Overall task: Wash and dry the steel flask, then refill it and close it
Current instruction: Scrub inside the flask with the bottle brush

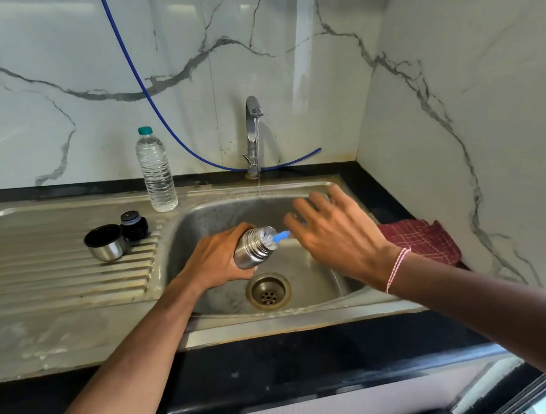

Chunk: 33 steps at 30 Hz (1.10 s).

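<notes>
My left hand (216, 262) grips the steel flask (256, 250) by its body and holds it on its side over the sink basin (322, 280), mouth pointing right. A bottle brush (277, 237) with white bristles and a blue handle sticks out of the mouth. My right hand (337, 236) hovers at the handle's end with fingers straight and spread; the thumb lies across the handle. The flask's steel cup lid (105, 242) and black stopper (134, 225) stand on the draining board.
The tap (253, 130) runs a thin stream into the back of the basin. A clear water bottle (156, 173) stands behind the draining board (49, 275). A red checked cloth (420, 240) lies right of the sink. A blue hose (148, 95) hangs along the marble wall.
</notes>
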Motion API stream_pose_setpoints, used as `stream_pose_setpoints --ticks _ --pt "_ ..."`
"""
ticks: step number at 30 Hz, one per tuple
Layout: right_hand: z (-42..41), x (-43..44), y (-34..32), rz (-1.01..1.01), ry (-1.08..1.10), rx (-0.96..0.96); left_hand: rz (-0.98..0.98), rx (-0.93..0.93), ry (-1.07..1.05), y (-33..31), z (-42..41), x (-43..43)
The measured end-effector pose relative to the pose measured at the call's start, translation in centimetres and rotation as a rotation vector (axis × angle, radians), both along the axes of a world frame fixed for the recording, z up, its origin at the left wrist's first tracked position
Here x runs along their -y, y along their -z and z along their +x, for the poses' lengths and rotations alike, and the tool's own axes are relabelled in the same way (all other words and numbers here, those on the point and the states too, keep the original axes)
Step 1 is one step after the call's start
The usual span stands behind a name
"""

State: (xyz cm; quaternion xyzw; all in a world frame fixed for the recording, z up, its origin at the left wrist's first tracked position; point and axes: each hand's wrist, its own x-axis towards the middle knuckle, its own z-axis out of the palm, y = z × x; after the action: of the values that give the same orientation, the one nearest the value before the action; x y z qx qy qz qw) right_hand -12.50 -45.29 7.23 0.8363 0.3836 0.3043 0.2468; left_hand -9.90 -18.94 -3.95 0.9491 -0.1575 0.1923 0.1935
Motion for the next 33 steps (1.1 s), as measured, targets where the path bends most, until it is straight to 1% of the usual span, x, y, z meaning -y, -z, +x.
stream_pose_setpoints --ticks 1,3,6,7,9,11,13,15,16,17,18,21,22,25,27,28,30,32,33 --pt "-0.1 0.2 0.3 -0.014 -0.054 0.076 -0.034 -0.008 -0.011 -0.1 -0.1 0.0" --pt "-0.2 0.2 0.3 -0.041 -0.102 0.152 -0.072 -0.012 -0.024 -0.3 -0.1 0.0" --pt "0.5 0.3 0.3 -0.102 -0.103 0.215 -0.072 -0.027 -0.018 -0.3 -0.1 0.0" --pt "0.7 0.2 0.3 -0.128 -0.097 0.199 -0.066 -0.033 -0.018 -0.3 -0.1 -0.1" --pt "0.9 0.4 0.2 -0.154 -0.112 0.111 -0.029 -0.037 -0.011 -0.2 0.0 -0.4" --pt "0.0 0.3 -0.3 -0.136 -0.084 -0.049 0.028 -0.025 0.005 0.0 0.1 -0.6" --pt "-0.5 -0.1 -0.7 -0.121 0.001 -0.275 0.062 -0.006 0.019 0.0 0.1 -0.5" --pt "-0.1 -0.4 -1.4 -0.059 0.127 -0.404 0.082 0.021 0.029 0.1 0.0 -0.3" --pt "-0.1 -0.4 -1.8 -0.022 0.143 -0.429 0.083 0.027 0.028 0.1 0.0 -0.2" --pt "-0.2 -0.4 -1.9 0.002 0.146 -0.406 0.075 0.029 0.023 0.1 0.0 -0.1" --pt "-0.1 -0.3 -1.5 0.01 0.124 -0.333 0.062 0.027 0.013 0.1 0.0 -0.1" --pt "0.0 0.0 -0.5 -0.08 0.058 -0.01 0.007 0.001 -0.003 -0.1 0.1 0.0" --pt "0.0 0.1 -0.3 -0.086 0.029 0.044 -0.01 -0.006 -0.006 -0.1 0.0 0.1" --pt "0.5 0.5 0.1 -0.088 -0.075 0.108 -0.015 -0.016 -0.007 -0.1 0.0 0.0" --pt "0.2 0.6 -0.1 -0.112 -0.087 0.041 0.019 -0.018 -0.009 -0.1 0.1 -0.2" --pt "-0.2 0.6 -0.4 -0.115 -0.074 -0.024 0.039 -0.014 -0.01 -0.1 0.1 -0.3" --pt "-0.6 0.3 -1.0 -0.098 0.036 -0.242 0.066 -0.007 0.001 0.1 0.1 -0.3" --pt "0.0 -0.1 -2.0 0.0 0.197 -0.439 0.09 -0.003 0.026 0.1 0.1 -0.1" --pt "0.3 -0.2 -2.3 0.057 0.247 -0.507 0.099 -0.003 0.036 0.2 0.1 0.1"
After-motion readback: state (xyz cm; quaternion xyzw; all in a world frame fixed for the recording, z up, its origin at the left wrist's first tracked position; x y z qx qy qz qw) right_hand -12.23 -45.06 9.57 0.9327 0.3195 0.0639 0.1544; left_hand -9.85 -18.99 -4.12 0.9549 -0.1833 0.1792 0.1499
